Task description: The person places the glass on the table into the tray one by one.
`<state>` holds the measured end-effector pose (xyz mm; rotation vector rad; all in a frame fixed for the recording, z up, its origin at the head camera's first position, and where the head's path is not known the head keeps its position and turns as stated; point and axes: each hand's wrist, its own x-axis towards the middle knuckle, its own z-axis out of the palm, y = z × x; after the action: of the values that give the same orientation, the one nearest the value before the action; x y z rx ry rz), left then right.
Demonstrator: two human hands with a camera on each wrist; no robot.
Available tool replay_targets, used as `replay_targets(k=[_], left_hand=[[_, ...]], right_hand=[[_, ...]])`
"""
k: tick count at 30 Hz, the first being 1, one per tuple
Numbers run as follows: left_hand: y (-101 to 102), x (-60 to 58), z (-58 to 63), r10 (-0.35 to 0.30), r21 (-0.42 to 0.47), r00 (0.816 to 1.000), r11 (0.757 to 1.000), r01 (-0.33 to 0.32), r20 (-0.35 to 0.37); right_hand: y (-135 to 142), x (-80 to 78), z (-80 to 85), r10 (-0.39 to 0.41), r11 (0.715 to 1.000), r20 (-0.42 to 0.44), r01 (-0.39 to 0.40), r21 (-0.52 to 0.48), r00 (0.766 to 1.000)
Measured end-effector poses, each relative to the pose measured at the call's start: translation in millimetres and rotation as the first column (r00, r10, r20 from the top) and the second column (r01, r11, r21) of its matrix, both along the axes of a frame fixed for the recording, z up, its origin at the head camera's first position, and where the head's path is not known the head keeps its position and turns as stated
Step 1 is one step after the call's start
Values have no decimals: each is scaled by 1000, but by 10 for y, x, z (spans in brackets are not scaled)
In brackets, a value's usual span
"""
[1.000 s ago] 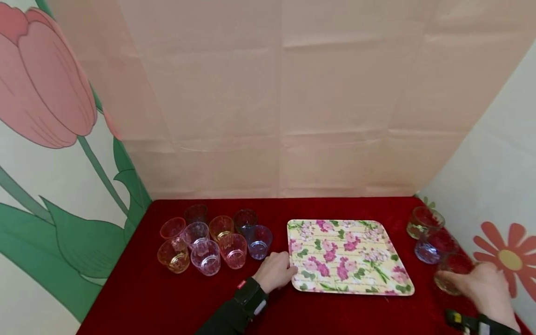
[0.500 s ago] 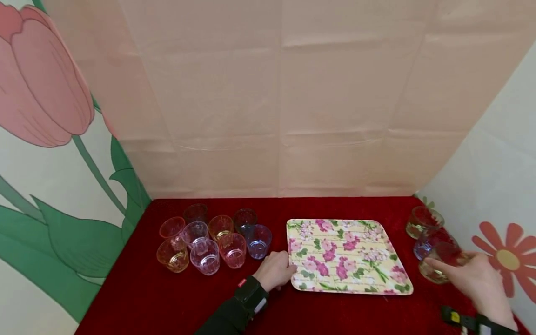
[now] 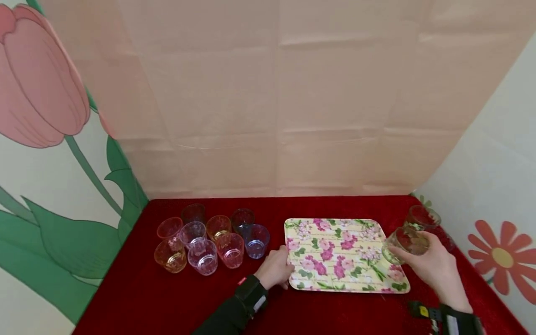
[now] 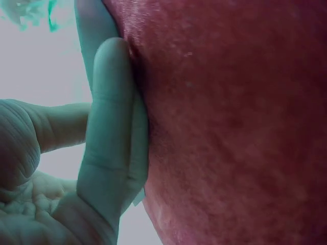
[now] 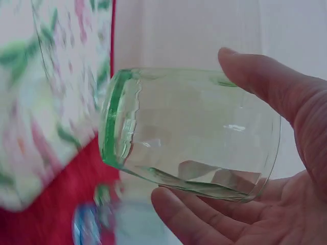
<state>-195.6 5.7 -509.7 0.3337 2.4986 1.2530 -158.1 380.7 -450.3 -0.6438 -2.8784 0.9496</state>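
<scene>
My right hand [image 3: 433, 263] holds a pale green-tinted drinking glass [image 5: 189, 132], thumb on one side and fingers on the other. In the head view it overlaps the right edge of the floral tray [image 3: 339, 256]; the right wrist view shows its thick green base. My left hand [image 3: 274, 267] rests on the red cloth at the tray's left edge, the thumb right at the rim. In the left wrist view its fingers [image 4: 110, 117] lie against the cloth, with nothing seen between them and the thumb.
Several coloured glasses [image 3: 230, 251] stand grouped left of the tray. At the right edge of the red-covered table [image 3: 335, 314] stands another glass [image 3: 423, 216], with a blue glass [image 5: 87, 224] mostly hidden by my right hand in the head view. Walls rise behind and at both sides.
My right hand has carried the greenish glass from the right side of the table leftward and away from me, to the tray's right edge. The left hand stays at the tray's left edge.
</scene>
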Motion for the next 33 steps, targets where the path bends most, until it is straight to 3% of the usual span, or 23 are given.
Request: replay_targets(k=[5, 14, 21, 28, 33], left_hand=[[-29, -12, 45, 1, 53, 998, 999, -4, 67], [-29, -40, 80, 15, 42, 997, 999, -18, 76], [-17, -34, 98, 12, 27, 1000, 1000, -12, 11], [29, -69, 64, -24, -138, 993, 990, 8, -112], [34, -66, 77, -40, -168, 993, 986, 21, -111]], right_hand=[[-177, -123, -88, 104, 994, -77, -107, -34, 992], [-263, -359, -150, 109, 990, -172, -123, -72, 979], [-303, -587, -204, 139, 986, -193, -154, -66, 971], [-266, -719, -229, 160, 985, -130, -168, -47, 979], [-233, -751, -284, 150, 983, -144, -163, -83, 978]])
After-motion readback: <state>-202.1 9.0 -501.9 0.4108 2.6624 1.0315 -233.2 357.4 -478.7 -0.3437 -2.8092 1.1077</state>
